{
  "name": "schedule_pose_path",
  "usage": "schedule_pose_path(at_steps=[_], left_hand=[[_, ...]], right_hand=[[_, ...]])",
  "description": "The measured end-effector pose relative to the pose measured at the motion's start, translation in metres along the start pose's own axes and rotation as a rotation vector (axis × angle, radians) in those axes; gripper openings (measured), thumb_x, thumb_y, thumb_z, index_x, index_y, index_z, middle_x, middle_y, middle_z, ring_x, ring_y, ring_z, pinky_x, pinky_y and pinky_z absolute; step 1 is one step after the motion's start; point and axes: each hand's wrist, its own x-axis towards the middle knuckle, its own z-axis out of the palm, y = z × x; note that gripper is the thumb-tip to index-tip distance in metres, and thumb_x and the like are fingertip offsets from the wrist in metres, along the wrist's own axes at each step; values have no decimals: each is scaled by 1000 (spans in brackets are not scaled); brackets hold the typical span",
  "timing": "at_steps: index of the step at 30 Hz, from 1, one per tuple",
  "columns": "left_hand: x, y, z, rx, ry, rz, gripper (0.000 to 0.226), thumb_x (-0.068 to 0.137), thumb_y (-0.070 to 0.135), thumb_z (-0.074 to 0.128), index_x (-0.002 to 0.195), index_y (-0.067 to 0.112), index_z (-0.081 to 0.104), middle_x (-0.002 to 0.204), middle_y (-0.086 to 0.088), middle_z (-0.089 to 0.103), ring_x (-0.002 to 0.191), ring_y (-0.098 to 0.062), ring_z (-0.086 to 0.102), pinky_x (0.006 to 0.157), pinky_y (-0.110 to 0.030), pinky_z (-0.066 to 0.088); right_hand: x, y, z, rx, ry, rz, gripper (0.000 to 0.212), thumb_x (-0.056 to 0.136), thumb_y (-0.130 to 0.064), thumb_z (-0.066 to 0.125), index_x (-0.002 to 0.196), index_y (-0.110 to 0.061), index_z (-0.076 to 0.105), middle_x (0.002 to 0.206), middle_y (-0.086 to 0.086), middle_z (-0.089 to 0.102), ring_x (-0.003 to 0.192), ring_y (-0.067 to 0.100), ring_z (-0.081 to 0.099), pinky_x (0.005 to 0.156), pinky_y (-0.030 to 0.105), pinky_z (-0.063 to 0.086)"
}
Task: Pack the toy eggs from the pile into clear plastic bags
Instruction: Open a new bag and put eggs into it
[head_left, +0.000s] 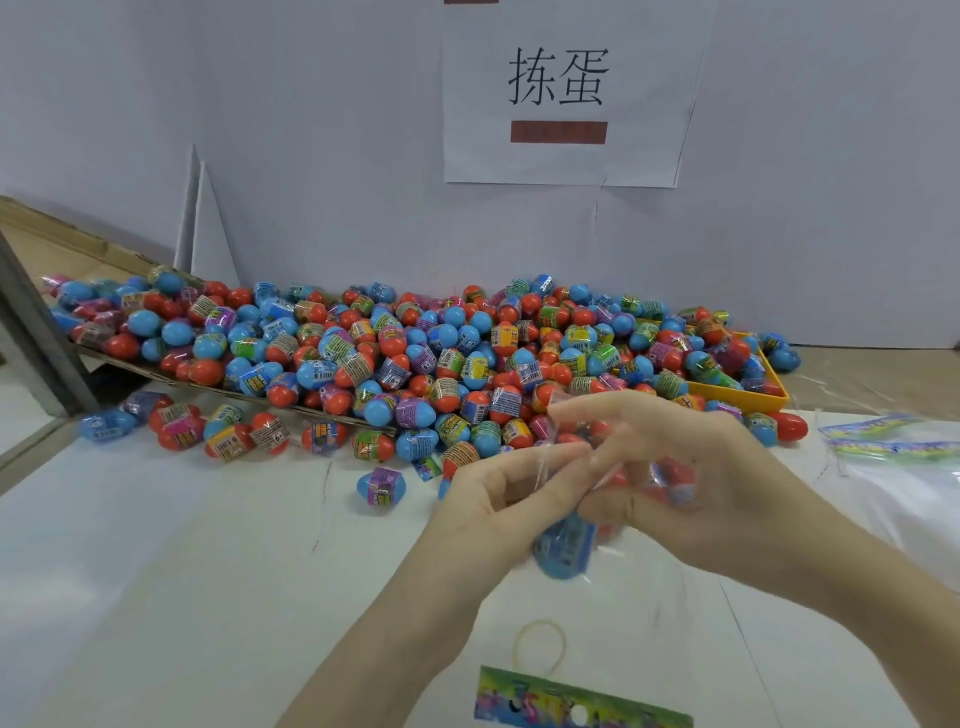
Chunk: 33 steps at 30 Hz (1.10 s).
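White tabletop (182, 571); printed header card (582, 701) and rubber band (538, 647) lie nearest me, below my fingers. My left hand (498, 499) and right hand (691, 483) both pinch a clear plastic bag (571, 525) holding toy eggs. Beyond my fingers, egg pile (415, 353) against the wall, yellow tray (748, 395) right.

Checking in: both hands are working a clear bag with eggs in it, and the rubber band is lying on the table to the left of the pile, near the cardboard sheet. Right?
Not quite. The head view shows the rubber band on the table close to the person, below the hands, not left of the pile. The rest holds: the left hand and right hand both hold the clear bag with eggs in it.
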Motion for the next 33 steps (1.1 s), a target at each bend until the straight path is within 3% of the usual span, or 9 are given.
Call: schedule_pose_path(at_steps=[4, 7, 11, 16, 19, 21, 22, 27, 33], left_hand=[[0, 2, 1, 15, 35, -22, 50, 59, 50, 64, 101, 24, 71, 97, 1, 73, 97, -22, 66, 95, -46, 46], [0, 1, 0, -34, 17, -41, 46, 63, 50, 71, 103, 28, 69, 100, 3, 73, 97, -19, 67, 93, -42, 48], [0, -2, -1, -119, -26, -124, 64, 60, 37, 78, 118, 21, 58, 105, 1, 72, 96, -14, 68, 91, -35, 51], [-1, -5, -3, -45, -66, -187, 43, 52, 42, 72, 85, 14, 74, 86, -6, 73, 78, -14, 69, 65, -24, 56], [0, -8, -14, -75, 52, -153, 39, 49, 40, 74, 79, 15, 76, 83, -5, 73, 74, -12, 67, 61, -22, 54], [2, -12, -25, -74, 162, -142, 38, 46, 40, 73, 79, 21, 76, 86, -2, 74, 75, -10, 68, 65, -27, 57], [2, -14, -31, -75, 205, -137, 38, 45, 41, 73, 79, 22, 76, 85, 0, 74, 74, -9, 68, 68, -29, 58], [3, -18, -40, -77, 314, -106, 45, 46, 35, 74, 86, 13, 73, 77, -1, 74, 67, -6, 68, 59, -23, 58], [1, -21, -39, -53, 300, -113, 56, 47, 36, 73, 98, 14, 69, 77, -2, 73, 69, -9, 69, 60, -22, 57]], right_hand=[[3, -5, -5, 58, -217, 95, 53, 76, -27, 66, 116, -47, 38, 89, -34, 62, 94, -13, 55, 78, 6, 44], [5, -8, -7, 61, -197, 123, 62, 77, -17, 70, 115, -52, 36, 96, -21, 68, 99, -7, 57, 84, 14, 48], [11, -6, -8, 54, -89, 100, 56, 81, -8, 65, 115, -45, 40, 85, -11, 72, 86, -2, 63, 68, 9, 48], [13, -9, -12, -62, -162, 1, 59, 82, -10, 66, 117, -47, 37, 82, -20, 69, 88, -9, 59, 86, 8, 42], [17, 4, -28, 146, 361, -106, 35, 78, -24, 69, 106, -38, 53, 90, -21, 70, 78, -3, 62, 69, 8, 46], [19, 26, -32, 263, 743, -5, 19, 83, -24, 63, 99, -32, 56, 76, -17, 69, 68, -3, 60, 62, 11, 45], [19, 38, -27, 195, 770, 118, 13, 87, -21, 61, 98, -27, 57, 71, -15, 67, 63, -4, 58, 58, 11, 44], [-3, 93, 18, -528, -85, 322, 29, 79, -34, 69, 106, -25, 62, 100, -10, 56, 96, 10, 53, 81, 24, 47], [-8, 106, 32, -571, -259, 314, 40, 80, -28, 68, 116, -30, 50, 117, -12, 49, 103, 10, 44, 88, 26, 46]])
